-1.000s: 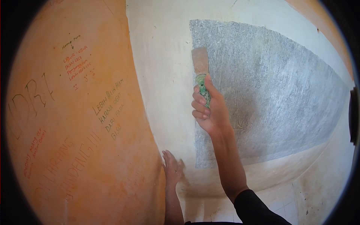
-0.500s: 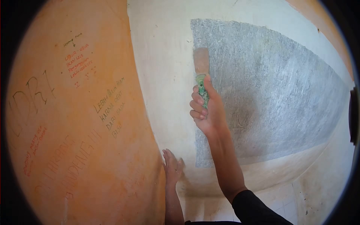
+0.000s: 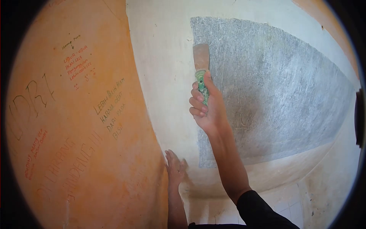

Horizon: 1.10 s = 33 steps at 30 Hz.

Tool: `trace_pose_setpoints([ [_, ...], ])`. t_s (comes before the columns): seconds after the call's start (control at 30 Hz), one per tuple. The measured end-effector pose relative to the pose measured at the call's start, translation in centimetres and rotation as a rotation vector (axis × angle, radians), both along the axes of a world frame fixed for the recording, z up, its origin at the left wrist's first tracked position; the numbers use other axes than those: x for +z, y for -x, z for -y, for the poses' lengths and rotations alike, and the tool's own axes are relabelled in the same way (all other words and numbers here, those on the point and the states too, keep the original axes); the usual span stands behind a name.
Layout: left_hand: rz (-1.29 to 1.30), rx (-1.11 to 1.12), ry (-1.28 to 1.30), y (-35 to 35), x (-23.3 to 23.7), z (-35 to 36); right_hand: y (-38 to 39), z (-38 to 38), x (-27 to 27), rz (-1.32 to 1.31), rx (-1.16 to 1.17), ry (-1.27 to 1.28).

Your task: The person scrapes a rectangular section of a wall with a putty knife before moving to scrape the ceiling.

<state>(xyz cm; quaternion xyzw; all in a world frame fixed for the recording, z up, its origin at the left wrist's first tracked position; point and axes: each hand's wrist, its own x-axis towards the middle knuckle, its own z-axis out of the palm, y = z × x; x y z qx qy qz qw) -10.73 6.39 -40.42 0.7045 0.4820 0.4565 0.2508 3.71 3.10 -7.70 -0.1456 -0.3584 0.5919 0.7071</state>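
Observation:
Wrapped around the green handle of a putty knife (image 3: 201, 61), my right hand (image 3: 209, 101) holds the tool upright against the wall. Its wide, brownish blade points up and lies over the left edge of a grey rough patch (image 3: 267, 91). Pale white wall (image 3: 164, 76) borders that patch on the left and above. Lower down, my left hand (image 3: 175, 166) rests on the white wall near the corner, fingers stretched upward and nothing in it.
An orange wall (image 3: 76, 152) with handwriting in black and red meets the white wall at a corner on the left. White tiles (image 3: 288, 206) show at the bottom. A dark object (image 3: 359, 118) stands at the right edge.
My right hand and the putty knife have shifted slightly up and left along the patch's left edge. My left hand stays about where it was.

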Motion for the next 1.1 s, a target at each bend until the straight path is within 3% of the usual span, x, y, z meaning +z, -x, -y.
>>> trace_pose_setpoints([
  [1.1, 0.014, -0.029, -0.009, 0.3, 0.0, -0.5, 1.5, -1.1, 1.0, -0.082, 0.035, -0.083],
])
